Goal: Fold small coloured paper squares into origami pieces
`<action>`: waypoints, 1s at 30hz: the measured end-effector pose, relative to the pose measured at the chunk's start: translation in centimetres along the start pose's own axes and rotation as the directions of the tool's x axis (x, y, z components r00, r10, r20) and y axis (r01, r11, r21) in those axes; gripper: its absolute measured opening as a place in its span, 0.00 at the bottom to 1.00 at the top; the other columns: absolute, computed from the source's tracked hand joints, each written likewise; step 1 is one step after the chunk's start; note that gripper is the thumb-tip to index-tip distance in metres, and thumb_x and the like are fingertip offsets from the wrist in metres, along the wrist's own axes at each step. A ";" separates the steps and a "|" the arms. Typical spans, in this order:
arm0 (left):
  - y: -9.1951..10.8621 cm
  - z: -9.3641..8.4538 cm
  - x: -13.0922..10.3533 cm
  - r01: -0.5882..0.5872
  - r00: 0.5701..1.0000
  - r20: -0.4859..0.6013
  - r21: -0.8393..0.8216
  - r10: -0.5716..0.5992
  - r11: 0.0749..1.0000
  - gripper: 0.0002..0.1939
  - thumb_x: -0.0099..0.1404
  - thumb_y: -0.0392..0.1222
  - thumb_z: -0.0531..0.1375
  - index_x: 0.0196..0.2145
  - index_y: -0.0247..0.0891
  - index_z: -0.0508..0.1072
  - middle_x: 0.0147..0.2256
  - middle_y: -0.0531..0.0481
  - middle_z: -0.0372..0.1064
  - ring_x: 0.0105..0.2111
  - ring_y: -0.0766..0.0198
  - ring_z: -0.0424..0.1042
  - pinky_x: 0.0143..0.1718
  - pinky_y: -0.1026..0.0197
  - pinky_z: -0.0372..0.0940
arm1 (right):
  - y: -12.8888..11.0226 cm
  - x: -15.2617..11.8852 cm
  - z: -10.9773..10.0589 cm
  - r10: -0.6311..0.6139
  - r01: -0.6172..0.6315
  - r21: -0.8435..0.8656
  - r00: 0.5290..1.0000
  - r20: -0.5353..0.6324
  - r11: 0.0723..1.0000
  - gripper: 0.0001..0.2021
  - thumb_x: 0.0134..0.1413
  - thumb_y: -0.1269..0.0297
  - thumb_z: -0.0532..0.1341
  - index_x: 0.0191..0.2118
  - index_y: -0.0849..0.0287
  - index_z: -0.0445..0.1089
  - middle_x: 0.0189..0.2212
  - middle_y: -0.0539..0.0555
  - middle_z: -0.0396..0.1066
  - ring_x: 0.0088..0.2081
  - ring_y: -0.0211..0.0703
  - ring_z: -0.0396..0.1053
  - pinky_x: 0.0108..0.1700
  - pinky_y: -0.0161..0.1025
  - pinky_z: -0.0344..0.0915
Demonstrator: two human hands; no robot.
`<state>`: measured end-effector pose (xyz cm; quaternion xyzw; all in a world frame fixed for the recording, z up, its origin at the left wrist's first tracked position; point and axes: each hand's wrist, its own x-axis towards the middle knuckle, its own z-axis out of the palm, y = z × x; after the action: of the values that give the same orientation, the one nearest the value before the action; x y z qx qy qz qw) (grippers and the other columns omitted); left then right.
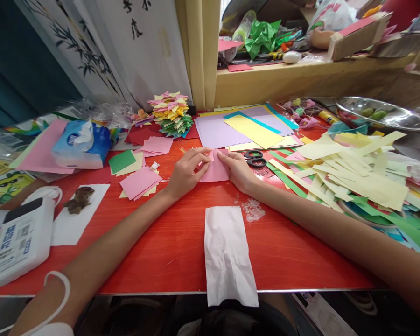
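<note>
A piece of pink paper (pixel 215 171) is held between my two hands over the red table. My left hand (pixel 189 170) pinches its upper left corner, which looks folded over. On its right side, my right hand (pixel 238 169) grips the edge with the thumb on top. Just beyond my right hand lie black scissors (pixel 256 158). To the left of my left hand are a stack of pink paper squares (pixel 141 182), more pink sheets (pixel 157 146) and a green square (pixel 122 161). A tower of folded coloured paper (pixel 171 114) stands behind.
Cut paper strips (pixel 353 172) pile up on the right, near a metal bowl (pixel 383 113). Large coloured sheets (pixel 227 130) lie at the back. A tissue pack (pixel 80 144) and a white box (pixel 23 242) are on the left. Crumpled white paper (pixel 229 256) overhangs the front edge.
</note>
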<state>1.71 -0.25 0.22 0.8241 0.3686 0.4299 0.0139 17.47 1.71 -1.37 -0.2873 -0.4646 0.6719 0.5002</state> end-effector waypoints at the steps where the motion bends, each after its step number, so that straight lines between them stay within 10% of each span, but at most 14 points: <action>1: 0.0 0.0 0.0 -0.006 1.000 0.008 0.010 0.006 1.000 0.06 0.62 0.38 0.53 0.33 0.38 0.69 0.44 0.48 0.68 0.44 0.66 0.67 0.47 0.60 0.61 | 0.0 0.0 0.0 -0.002 0.002 -0.010 1.000 0.004 1.000 0.11 0.47 0.57 0.60 0.31 0.61 0.68 0.28 0.52 0.71 0.29 0.35 0.68 0.36 0.34 0.65; 30: -0.6 0.3 0.2 -0.074 0.997 0.039 0.026 0.073 0.997 0.04 0.60 0.36 0.55 0.32 0.36 0.70 0.41 0.48 0.71 0.42 0.65 0.66 0.45 0.59 0.62 | 0.2 0.3 -0.3 0.011 -0.011 0.054 1.000 -0.016 0.998 0.12 0.42 0.57 0.64 0.30 0.62 0.70 0.28 0.53 0.72 0.27 0.35 0.67 0.33 0.35 0.64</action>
<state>1.65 0.37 0.01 0.8453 0.3435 0.4093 -0.0064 17.51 2.05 -1.64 -0.2818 -0.4406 0.6845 0.5078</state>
